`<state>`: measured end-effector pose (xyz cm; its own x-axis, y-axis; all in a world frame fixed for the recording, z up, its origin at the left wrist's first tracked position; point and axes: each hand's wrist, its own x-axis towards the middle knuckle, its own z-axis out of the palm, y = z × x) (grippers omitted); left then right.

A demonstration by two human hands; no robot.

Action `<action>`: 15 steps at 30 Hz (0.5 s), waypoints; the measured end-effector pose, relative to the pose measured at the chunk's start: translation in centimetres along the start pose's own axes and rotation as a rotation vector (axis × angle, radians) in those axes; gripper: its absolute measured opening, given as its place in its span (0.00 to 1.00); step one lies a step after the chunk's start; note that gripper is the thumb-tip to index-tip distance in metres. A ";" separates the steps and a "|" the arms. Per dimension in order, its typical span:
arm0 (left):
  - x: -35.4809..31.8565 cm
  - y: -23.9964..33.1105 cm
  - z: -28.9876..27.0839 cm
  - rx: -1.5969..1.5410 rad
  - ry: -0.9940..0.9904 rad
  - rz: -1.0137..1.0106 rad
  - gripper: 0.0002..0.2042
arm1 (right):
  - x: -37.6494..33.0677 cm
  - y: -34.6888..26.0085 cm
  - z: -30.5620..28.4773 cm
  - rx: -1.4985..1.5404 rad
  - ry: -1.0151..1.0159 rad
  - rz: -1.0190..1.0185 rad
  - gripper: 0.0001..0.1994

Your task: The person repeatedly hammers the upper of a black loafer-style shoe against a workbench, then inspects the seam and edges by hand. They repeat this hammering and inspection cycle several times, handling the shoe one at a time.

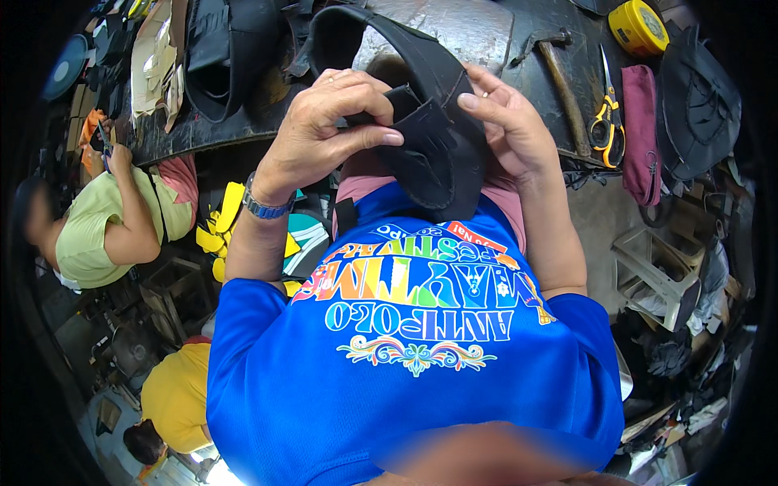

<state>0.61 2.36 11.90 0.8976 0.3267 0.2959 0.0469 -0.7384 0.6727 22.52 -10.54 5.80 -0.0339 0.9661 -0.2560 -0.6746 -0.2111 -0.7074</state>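
A black shoe upper (458, 150) hangs between my hands, over my lap, its collar part curving up to the table's near edge. My left hand (328, 121), wearing a blue wristwatch (269, 209), pinches a folded flap of it between thumb and bent fingers. At the other side my right hand (519, 130) has its thumb and fingertips on the edge of the same upper; some of its fingers are partly hidden behind the material. No tool is visible in either hand.
On the dark table (243, 134) lie a hammer (563, 93), yellow-handled scissors (606, 121), a maroon pouch (640, 134), black uppers (212, 61) and a round yellow tin (638, 28). Two other people sit at left, in a pale green shirt (113, 227) and a yellow shirt (180, 397). A stool (660, 275) stands at right.
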 end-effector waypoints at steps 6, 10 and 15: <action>-0.7 -0.1 1.0 -0.123 0.058 -0.201 0.09 | -0.3 0.8 0.8 0.097 0.000 0.035 0.18; -1.1 -0.2 1.7 -0.091 0.124 -0.218 0.08 | -0.5 1.1 1.5 -0.112 0.069 -0.132 0.17; -1.5 0.1 2.7 -0.171 0.220 -0.262 0.09 | -0.5 1.0 2.1 -0.312 0.124 -0.228 0.15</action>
<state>0.43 0.18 9.65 0.7486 0.6238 0.2244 0.1724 -0.5100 0.8427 20.29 -10.90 6.64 0.1927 0.9722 -0.1331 -0.3980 -0.0465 -0.9162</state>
